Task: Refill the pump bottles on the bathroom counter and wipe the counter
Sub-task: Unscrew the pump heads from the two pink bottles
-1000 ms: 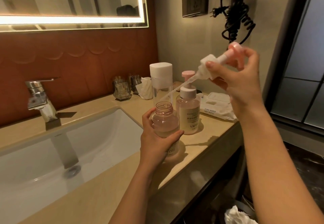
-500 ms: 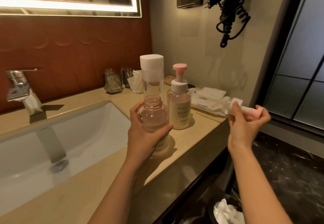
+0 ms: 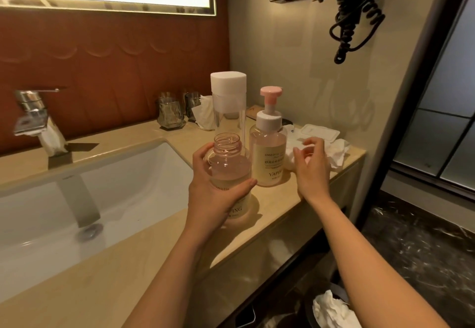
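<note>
1. Beige surface point(image 3: 144, 250) carries the sink point(image 3: 77, 199); positions below refer to the sink.
2. Open bottle point(image 3: 228, 163), no pump fitted and part-filled with pink liquid, stands upright on the surface just right of the sink.
3. Left hand point(image 3: 213, 189) grips it, fingers wrapped round the body.
4. Pump bottle point(image 3: 268, 153), pink head fitted, stands farther right.
5. Right hand point(image 3: 312, 166) hovers farthest right, over white wipes point(image 3: 318, 132). Fingers are loosely curved and spread around a pink piece point(image 3: 307, 159); whether they hold it cannot be told.

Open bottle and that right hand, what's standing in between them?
The pink-topped pump bottle stands there, between the open bottle and the right hand, in the head view.
</note>
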### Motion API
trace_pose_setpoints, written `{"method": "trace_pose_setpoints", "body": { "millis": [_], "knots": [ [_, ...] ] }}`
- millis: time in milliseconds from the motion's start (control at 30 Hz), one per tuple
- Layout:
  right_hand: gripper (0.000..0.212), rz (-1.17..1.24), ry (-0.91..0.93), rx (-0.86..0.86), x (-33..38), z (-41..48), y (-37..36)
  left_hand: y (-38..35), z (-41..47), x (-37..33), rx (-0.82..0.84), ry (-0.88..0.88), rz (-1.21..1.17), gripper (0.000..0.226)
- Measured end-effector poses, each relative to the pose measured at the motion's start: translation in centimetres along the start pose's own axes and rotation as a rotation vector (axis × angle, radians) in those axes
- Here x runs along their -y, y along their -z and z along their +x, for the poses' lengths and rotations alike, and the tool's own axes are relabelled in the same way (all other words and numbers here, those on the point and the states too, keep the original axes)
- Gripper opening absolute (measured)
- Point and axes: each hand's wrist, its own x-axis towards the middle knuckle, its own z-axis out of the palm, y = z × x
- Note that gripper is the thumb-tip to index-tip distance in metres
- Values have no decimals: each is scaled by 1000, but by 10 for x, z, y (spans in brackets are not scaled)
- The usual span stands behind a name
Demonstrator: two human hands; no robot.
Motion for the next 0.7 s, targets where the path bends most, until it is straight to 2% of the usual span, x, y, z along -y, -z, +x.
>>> {"method": "trace_pose_setpoints", "body": {
  "millis": [133, 300, 467, 700],
  "knots": [
    [16, -152, 75, 61, -7, 3, 0, -1, 1, 2, -2, 9, 8, 87],
    [24, -257, 87, 86, -1, 9, 4, -4, 3, 3, -18, 25, 38, 90],
    [26, 3, 146, 70, 35, 12, 15, -9, 12, 1, -44, 56, 126, 92],
    [64, 71, 142, 401, 68, 29, 10, -17, 35, 17, -125, 61, 265, 99]
  ]
}}
